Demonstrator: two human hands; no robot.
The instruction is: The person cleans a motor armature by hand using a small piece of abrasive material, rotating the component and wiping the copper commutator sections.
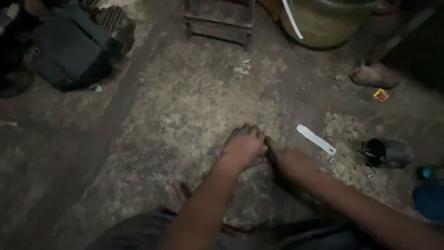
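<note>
The person sits low over a rough, stained floor (175,111), and both hands meet just in front of the body. The left hand (245,147) is curled into a loose fist, knuckles up, pressing down on the floor. The right hand (291,163) lies beside it, touching it, and seems to close around a dark narrow thing (272,149); the light is poor, so I cannot tell what this thing is or how firmly it is held. The step in hand looks like holding this piece steady on the floor. A next move would call for a firm grip and better light. A white flat strip (316,139) lies near the right hand, and a dark metal cup (386,153) lies further right.
</note>
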